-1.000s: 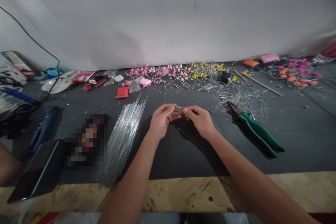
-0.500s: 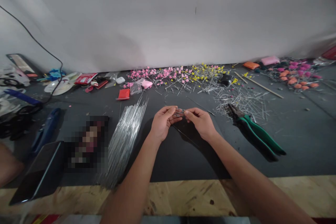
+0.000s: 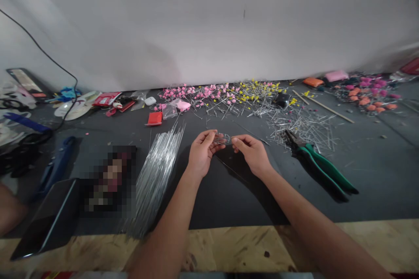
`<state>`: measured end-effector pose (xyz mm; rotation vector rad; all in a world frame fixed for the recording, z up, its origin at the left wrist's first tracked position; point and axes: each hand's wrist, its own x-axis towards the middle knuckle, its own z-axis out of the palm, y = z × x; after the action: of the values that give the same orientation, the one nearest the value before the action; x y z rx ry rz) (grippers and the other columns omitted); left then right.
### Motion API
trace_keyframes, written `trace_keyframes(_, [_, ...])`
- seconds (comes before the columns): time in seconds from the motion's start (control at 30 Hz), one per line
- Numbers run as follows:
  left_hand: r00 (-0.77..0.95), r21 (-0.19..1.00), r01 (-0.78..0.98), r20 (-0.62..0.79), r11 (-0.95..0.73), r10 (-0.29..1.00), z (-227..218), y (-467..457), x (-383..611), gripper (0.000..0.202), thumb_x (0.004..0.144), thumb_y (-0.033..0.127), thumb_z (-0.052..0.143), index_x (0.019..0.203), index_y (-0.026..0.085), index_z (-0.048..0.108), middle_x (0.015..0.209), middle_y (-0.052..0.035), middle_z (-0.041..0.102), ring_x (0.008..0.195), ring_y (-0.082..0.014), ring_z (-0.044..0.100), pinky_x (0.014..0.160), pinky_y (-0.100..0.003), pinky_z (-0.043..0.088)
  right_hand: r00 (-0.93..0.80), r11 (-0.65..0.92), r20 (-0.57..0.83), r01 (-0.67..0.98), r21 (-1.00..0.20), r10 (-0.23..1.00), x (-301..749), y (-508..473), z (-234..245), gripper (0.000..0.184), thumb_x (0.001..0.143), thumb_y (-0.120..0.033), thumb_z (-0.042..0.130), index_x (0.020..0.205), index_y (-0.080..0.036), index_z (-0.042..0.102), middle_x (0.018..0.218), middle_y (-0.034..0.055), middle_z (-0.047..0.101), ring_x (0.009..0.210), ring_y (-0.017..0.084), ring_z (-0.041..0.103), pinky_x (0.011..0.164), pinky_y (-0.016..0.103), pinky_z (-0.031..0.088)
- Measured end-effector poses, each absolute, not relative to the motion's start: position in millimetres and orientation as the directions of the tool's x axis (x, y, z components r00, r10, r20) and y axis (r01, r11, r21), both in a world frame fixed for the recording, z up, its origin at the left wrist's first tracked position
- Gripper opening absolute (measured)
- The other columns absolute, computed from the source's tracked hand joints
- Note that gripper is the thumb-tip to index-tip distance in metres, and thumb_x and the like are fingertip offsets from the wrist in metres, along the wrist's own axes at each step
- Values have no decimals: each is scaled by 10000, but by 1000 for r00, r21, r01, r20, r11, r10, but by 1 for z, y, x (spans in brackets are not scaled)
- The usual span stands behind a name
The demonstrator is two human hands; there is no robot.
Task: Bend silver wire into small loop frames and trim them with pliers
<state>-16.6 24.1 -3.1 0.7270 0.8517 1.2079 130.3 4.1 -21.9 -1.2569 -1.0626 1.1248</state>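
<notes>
My left hand [image 3: 201,153] and my right hand [image 3: 252,152] meet over the dark mat [image 3: 229,192], fingers pinched. Between their fingertips they hold a short bundle of thin metal wires [image 3: 223,139]. A long thin wire [image 3: 231,168] lies on the mat under my right hand. A thick sheaf of long silver wires [image 3: 155,174] lies just left of my left forearm. Green-handled pliers [image 3: 319,165] lie to the right of my right hand.
Cut wire pieces [image 3: 301,124] and pink and yellow bead-headed pins [image 3: 222,91] litter the back of the mat. Orange and pink beads [image 3: 368,91] sit far right. A dark tablet [image 3: 46,218], a blue tool [image 3: 57,163] and clutter lie at left. The wooden table edge [image 3: 229,248] runs along the front.
Both hands stay together on the wire bundle, with only small finger movements. The view has shifted slightly.
</notes>
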Motion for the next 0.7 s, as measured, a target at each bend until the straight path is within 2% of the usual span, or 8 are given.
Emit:
trace_keyframes(0.2, [167,853,-481,-135,200,977,-5,24,-13,331,784,345,573,1082,212,518,827,-38,669,759,-170,647,681,-323,509,150,-18,-16,8,-1000,989,130,3,-20,264,711,-438,611,791,-191,660,648,6,622,582,129,558,612,275,445])
trace_keyframes(0.47, [212,845,-476,-157,242,964,-3,22,-11,297,765,296,601,1031,181,536,847,-48,657,779,-159,631,725,-319,489,160,-8,-8,0,-1000,987,129,3,-19,236,729,-422,598,770,-194,645,663,1,614,592,123,550,612,266,446])
trace_keyframes(0.7, [236,876,-421,-145,236,961,-3,19,-8,578,666,136,680,1184,228,439,892,-18,652,807,-128,614,808,-317,459,135,-10,-7,20,-1000,991,128,1,-15,236,742,-421,587,767,-191,637,667,9,630,599,128,564,620,274,450])
